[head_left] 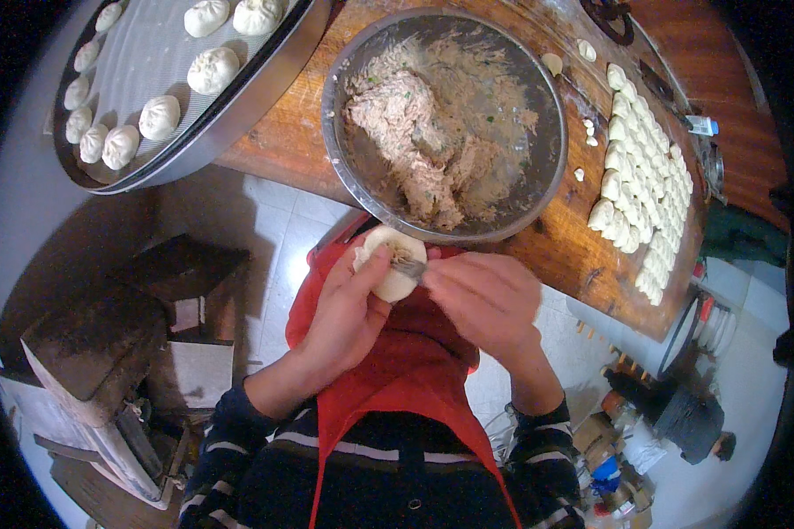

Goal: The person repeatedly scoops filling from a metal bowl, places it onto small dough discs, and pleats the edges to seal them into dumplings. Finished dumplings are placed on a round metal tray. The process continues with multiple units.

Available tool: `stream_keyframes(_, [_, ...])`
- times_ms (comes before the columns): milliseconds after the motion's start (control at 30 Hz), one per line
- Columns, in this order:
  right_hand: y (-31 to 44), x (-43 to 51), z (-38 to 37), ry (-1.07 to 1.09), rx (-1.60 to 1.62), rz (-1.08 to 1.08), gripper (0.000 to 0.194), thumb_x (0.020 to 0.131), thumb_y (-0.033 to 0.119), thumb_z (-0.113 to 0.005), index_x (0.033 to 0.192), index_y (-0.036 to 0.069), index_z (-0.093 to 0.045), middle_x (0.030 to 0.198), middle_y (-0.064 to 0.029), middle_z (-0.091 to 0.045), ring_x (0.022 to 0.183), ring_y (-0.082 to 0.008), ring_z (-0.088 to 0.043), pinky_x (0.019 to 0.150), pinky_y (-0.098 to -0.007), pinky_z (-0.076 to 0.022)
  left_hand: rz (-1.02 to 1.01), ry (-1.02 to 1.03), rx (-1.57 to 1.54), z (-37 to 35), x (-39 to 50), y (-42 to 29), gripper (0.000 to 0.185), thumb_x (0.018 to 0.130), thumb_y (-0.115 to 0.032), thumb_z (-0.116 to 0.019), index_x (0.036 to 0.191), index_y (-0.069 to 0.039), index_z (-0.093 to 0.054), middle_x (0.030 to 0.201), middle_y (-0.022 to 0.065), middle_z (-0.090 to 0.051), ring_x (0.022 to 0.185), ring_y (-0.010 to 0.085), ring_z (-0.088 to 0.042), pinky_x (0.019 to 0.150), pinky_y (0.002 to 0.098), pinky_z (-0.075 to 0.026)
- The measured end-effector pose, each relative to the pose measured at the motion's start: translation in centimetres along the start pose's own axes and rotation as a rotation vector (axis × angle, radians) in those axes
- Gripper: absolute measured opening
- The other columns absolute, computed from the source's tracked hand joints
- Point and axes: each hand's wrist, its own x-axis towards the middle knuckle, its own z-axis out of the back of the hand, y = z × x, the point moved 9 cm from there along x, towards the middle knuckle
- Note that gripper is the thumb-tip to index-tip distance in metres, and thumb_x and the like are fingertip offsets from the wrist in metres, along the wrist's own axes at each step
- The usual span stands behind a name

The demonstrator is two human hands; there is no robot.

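Observation:
In my left hand [351, 311] lies a round dough wrapper [397, 284] with some meat filling on it, my thumb across its inner edge. A small metal spreader or spoon [408, 266], blurred, is held in the fingers of my right hand [483, 297] and meets the filling. Just beyond both hands, a large steel bowl [442, 237] holds pale pink minced filling [410, 119] with green bits. To its right, many small dough pieces [635, 172] sit in rows on the wooden table [562, 264]. Pleated buns [159, 118] rest in a round steamer tray [238, 119] at upper left.
A flat dough disc [552, 64] and small scraps lie right of the bowl. Dark box-like furniture [99, 337] stands at lower left. Another person [691, 416] is at the far lower right, near bags and boxes [595, 440] on the floor.

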Motion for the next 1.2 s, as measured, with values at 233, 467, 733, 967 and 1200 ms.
stream_keyframes(233, [-6.7, 1.7, 2.1, -0.031, -0.21, -0.192, 0.016, 0.082, 0.005, -0.076, 0.099, 0.006, -0.077, 0.096, -0.0083, -0.075, 0.085, -0.0276, -0.07, 0.073, -0.0357, -0.0577, -0.005, 0.081, 0.055, -0.9, 0.7, -0.5, 0.038, 0.103, -0.012, -0.054, 0.139, -0.002, -0.048, 0.131, 0.011, -0.063, 0.121, 0.0226, -0.063, 0.107, 0.0377, -0.051])
stream_keyframes(467, [-7.9, 0.9, 0.2, 0.133, -0.054, -0.326, 0.014, 0.087, 0.003, -0.072, 0.1, 0.003, -0.076, 0.096, -0.0134, -0.075, 0.082, -0.0301, -0.068, 0.074, -0.0365, -0.0549, -0.029, -0.007, 0.081, -1.5, 1.3, 0.0, 0.044, 0.102, -0.009, -0.055, 0.144, -0.001, -0.045, 0.134, 0.0114, -0.062, 0.124, 0.0237, -0.061, 0.109, 0.0382, -0.049])
stream_keyframes(733, [-7.5, -0.3, 0.9, -0.03, 0.012, -0.409, 0.011, 0.084, 0.009, -0.076, 0.095, 0.009, -0.077, 0.092, -0.0092, -0.075, 0.08, -0.0284, -0.072, 0.071, -0.0383, -0.0585, -0.003, 0.126, -0.106, -2.6, 1.0, -0.1, 0.039, 0.106, -0.01, -0.051, 0.143, -0.001, -0.045, 0.138, 0.0095, -0.059, 0.128, 0.0204, -0.058, 0.111, 0.0357, -0.046])
stream_keyframes(967, [-1.8, -0.3, 1.0, -0.086, -0.09, -0.096, 0.019, 0.078, 0.006, -0.081, 0.097, 0.009, -0.078, 0.096, -0.0054, -0.076, 0.083, -0.0229, -0.072, 0.072, -0.0352, -0.0598, -0.073, 0.051, 0.042, -2.3, -0.1, -0.3, 0.04, 0.107, -0.01, -0.05, 0.145, -0.002, -0.043, 0.139, 0.0082, -0.058, 0.13, 0.0185, -0.056, 0.112, 0.0353, -0.045])
stream_keyframes(1200, [-7.5, -0.2, 0.5, 0.081, -0.131, -0.294, 0.015, 0.082, 0.006, -0.076, 0.097, 0.008, -0.077, 0.086, -0.0084, -0.074, 0.088, -0.0294, -0.069, 0.077, -0.0398, -0.0569, -0.112, 0.063, 0.132, -2.1, 0.6, -0.4, 0.047, 0.104, -0.014, -0.057, 0.147, -0.003, -0.041, 0.139, 0.0106, -0.059, 0.13, 0.0218, -0.057, 0.113, 0.0375, -0.046])
